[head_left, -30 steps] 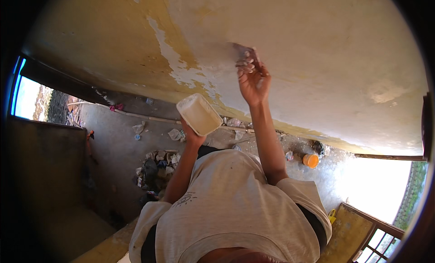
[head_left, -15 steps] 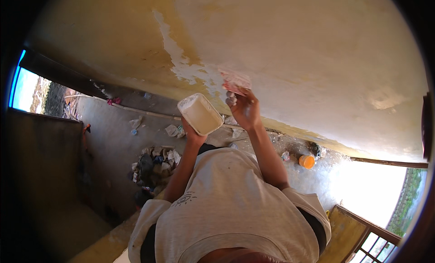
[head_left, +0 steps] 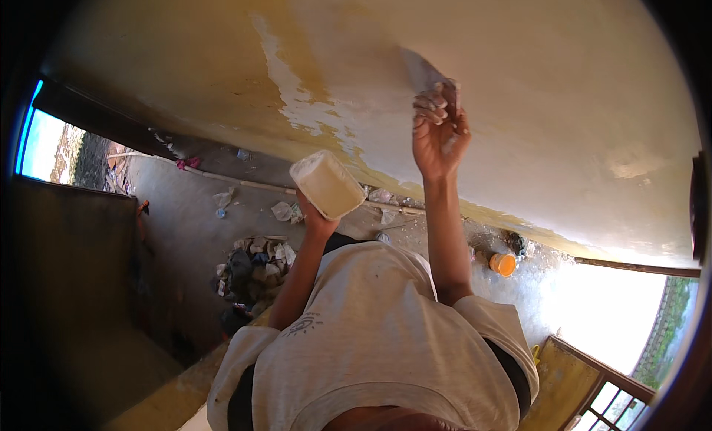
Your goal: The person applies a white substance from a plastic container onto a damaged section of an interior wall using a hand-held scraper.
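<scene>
My left hand (head_left: 317,217) is closed around a cream rectangular plastic tub (head_left: 328,185), held tilted so its open top shows; pale material coats the inside. Higher up and to the right, my right hand (head_left: 439,145) grips a flat, broad putty knife (head_left: 424,69) against the wall (head_left: 519,112). White smears cover those fingers. The blade looks grey and slants toward the upper left; its grip is mostly hidden by the hand. Left of the blade, the wall carries yellowish paint with a rough, whitish peeled patch (head_left: 297,108).
Bundled rags and rubbish (head_left: 256,271) lie on the floor to the left. A long pole (head_left: 252,185) runs along the wall's foot among plastic scraps. An orange bucket (head_left: 503,265) stands at the right, near a bright doorway (head_left: 608,305). A low yellow ledge (head_left: 170,390) is behind at the left.
My right hand has moved up and to the right along the wall with the putty knife, whose blade has turned. My left hand and the tub have barely moved.
</scene>
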